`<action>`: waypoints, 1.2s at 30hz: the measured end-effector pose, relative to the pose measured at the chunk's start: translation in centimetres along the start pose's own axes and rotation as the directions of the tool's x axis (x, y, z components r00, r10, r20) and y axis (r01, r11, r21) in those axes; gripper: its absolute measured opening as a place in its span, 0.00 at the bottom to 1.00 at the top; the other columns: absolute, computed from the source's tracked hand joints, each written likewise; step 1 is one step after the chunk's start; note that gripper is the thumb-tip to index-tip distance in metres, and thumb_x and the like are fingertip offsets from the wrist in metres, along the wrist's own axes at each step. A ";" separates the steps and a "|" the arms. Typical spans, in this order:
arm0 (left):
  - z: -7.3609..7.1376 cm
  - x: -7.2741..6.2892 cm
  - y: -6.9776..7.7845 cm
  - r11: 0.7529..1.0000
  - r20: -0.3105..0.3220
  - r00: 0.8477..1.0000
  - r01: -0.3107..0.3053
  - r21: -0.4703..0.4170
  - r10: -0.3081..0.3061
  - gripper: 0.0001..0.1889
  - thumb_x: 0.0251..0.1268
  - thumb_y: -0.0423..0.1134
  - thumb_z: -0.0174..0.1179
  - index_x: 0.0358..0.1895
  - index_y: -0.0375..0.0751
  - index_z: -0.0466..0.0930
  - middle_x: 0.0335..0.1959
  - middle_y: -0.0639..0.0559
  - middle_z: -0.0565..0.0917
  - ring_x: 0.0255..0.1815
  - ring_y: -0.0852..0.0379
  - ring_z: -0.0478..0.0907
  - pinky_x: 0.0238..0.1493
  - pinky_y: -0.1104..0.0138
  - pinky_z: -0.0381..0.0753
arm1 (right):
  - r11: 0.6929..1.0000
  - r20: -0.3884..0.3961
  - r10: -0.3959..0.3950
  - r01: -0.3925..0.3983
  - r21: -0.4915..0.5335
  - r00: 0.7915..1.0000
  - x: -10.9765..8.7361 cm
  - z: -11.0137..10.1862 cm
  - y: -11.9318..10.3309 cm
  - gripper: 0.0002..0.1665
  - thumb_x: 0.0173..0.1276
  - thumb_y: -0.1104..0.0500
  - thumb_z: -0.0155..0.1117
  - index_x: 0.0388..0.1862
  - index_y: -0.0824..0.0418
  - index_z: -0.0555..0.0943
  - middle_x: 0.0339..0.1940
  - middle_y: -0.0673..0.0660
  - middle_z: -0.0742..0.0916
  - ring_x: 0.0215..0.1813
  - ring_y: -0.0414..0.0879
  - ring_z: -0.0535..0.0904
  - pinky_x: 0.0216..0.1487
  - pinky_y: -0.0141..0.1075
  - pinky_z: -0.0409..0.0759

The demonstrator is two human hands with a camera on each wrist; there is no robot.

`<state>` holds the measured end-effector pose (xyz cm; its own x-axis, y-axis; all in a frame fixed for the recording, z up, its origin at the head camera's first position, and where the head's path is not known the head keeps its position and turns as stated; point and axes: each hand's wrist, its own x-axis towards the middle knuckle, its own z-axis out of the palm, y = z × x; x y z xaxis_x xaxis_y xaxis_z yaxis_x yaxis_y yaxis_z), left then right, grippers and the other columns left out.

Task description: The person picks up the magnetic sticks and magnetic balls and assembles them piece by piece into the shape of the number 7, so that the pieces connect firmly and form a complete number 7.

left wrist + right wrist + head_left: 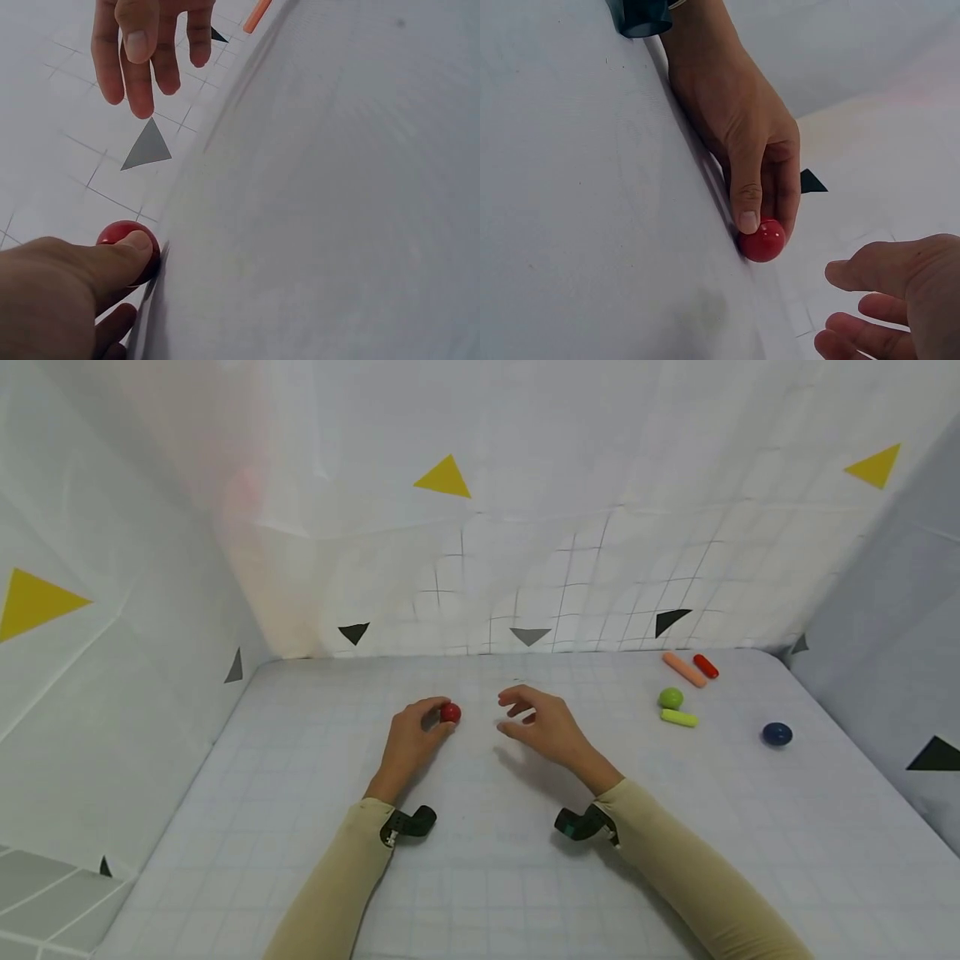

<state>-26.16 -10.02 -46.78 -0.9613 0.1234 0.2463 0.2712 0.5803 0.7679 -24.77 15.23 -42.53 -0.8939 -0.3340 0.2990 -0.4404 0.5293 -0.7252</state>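
Left hand [414, 735] pinches red ball [451, 713], on or just above table [480, 860], I cannot tell which; right hand [551, 727], apart, fingers parted, holds nothing. Done, I judge: ball gripped. Remaining, untouched at right: green ball [671, 697], lime stick [678, 718], orange stick [684, 669], red stick [706, 666], blue oval [777, 734].

No readable text, no legible label or brand, no number, no sign with wording

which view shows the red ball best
The right wrist view: the red ball shows most of its near side there, with the left hand's thumb only at its upper edge. The left wrist view shows it partly covered by that thumb; the head view shows it small, between thumb and fingers.
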 end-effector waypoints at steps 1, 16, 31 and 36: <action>0.0 0.0 0.0 1.000 -0.001 1.000 0.000 -0.008 0.000 0.24 0.68 0.37 0.72 0.66 0.43 0.82 0.63 0.46 0.82 0.68 0.49 0.74 0.70 0.54 0.71 | 1.000 -0.001 0.003 -0.003 0.000 1.000 0.0 -0.1 0.0 0.24 0.68 0.62 0.76 0.61 0.63 0.81 0.56 0.62 0.87 0.52 0.51 0.85 0.52 0.49 0.85; -0.1 -0.2 -0.1 0.998 0.008 0.999 0.038 -0.047 -0.038 0.23 0.70 0.39 0.71 0.67 0.48 0.82 0.64 0.50 0.82 0.68 0.51 0.73 0.70 0.54 0.70 | 0.999 -0.005 0.032 -0.032 0.014 0.999 -0.8 -1.3 0.7 0.24 0.69 0.61 0.75 0.62 0.62 0.81 0.56 0.61 0.87 0.53 0.53 0.85 0.54 0.51 0.84; -0.2 -0.3 0.0 0.998 0.008 0.999 0.041 -0.057 -0.040 0.24 0.70 0.38 0.71 0.67 0.47 0.82 0.63 0.49 0.82 0.68 0.51 0.74 0.70 0.53 0.70 | 1.000 -0.028 0.010 -0.010 -0.015 1.000 -1.7 -3.0 1.6 0.24 0.69 0.62 0.75 0.62 0.62 0.81 0.56 0.60 0.87 0.52 0.53 0.86 0.53 0.52 0.84; -0.2 -0.3 0.2 0.998 0.005 0.999 0.036 -0.055 -0.035 0.23 0.70 0.39 0.71 0.67 0.47 0.82 0.63 0.49 0.82 0.68 0.51 0.74 0.71 0.53 0.69 | 1.000 -0.030 0.009 -0.010 -0.019 1.000 -1.8 -3.2 1.7 0.25 0.69 0.62 0.75 0.63 0.65 0.81 0.56 0.60 0.87 0.52 0.53 0.86 0.53 0.52 0.84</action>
<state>-25.79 -10.07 -46.62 -0.9706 0.1071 0.2157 0.2389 0.5395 0.8074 -24.21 19.26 -42.33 -0.9001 -0.3055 0.3106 -0.4329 0.5472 -0.7164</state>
